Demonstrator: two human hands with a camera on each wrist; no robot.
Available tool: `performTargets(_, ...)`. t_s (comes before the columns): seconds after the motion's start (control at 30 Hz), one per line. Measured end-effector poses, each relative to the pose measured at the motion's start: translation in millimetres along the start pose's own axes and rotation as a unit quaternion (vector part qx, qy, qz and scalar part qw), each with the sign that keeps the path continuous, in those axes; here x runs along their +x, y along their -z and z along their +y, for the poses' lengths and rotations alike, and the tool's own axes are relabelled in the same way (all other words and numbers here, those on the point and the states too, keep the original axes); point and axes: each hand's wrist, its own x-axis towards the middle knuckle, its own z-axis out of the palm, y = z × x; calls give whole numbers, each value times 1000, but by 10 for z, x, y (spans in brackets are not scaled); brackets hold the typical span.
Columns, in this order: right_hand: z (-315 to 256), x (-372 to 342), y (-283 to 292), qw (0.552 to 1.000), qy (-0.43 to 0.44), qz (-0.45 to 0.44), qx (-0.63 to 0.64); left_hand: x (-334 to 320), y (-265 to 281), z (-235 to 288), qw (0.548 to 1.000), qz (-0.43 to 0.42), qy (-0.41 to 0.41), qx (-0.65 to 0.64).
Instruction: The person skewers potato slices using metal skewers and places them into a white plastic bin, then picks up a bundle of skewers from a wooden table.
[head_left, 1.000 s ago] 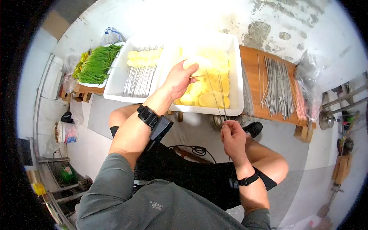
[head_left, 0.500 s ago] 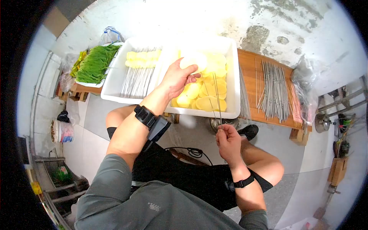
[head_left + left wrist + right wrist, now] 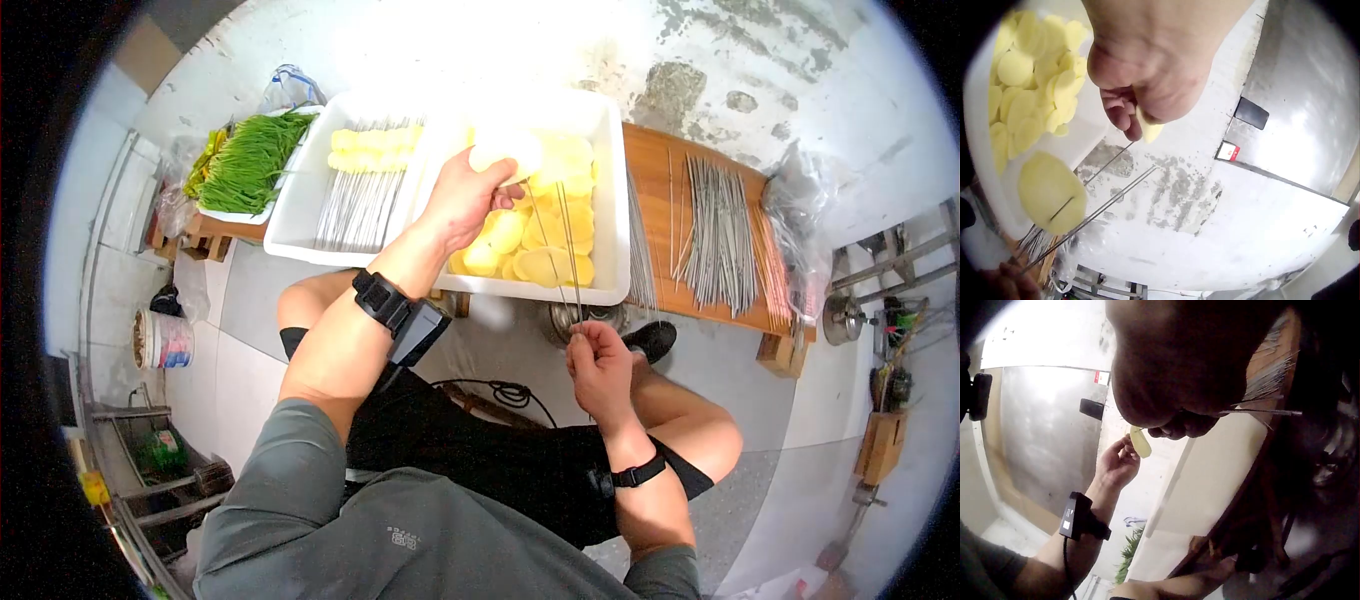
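Note:
Over the right half of a white tub point(image 3: 621, 200), my left hand point(image 3: 462, 205) pinches pale yellow slices point(image 3: 505, 150), which look like potato, between thumb and fingers. The edge of a held slice point(image 3: 1149, 127) shows under that hand in the left wrist view. Lower down at the near edge of the tub, my right hand point(image 3: 598, 368) grips a few thin metal skewers point(image 3: 1089, 219) by their lower ends, points aimed up toward the left hand. One skewer runs through a potato slice point(image 3: 1047, 187); its tip reaches the left fingers. More loose slices point(image 3: 545, 235) lie heaped in the tub.
Left of the heap, a white compartment holds filled skewers point(image 3: 365, 205) in rows. Green chives point(image 3: 255, 165) fill a tray at far left. Bare skewers point(image 3: 718, 235) lie on the wooden bench point(image 3: 655, 165) at right, beside a plastic bag point(image 3: 800, 195). A bucket point(image 3: 163, 340) stands on the floor.
My right hand has shifted slightly left and down with the skewers. My left hand keeps its hold on the slices near the same spot, and the head view has tilted a little.

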Motion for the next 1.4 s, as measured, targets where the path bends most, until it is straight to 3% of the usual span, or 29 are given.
performTargets(0.43,55,-6,-44,1000,14,10,3,15,-25,-121,1000,2,-20,-14)
performTargets(0.63,-18,38,-91,1000,1,14,18,-43,-72,-206,998,-36,-24,39)
performTargets(0.93,21,59,-111,999,-7,43,5,19,-141,-227,997,15,-71,23)
performTargets(1.4,3,43,-131,999,-30,44,9,13,-127,-197,990,7,-67,126)
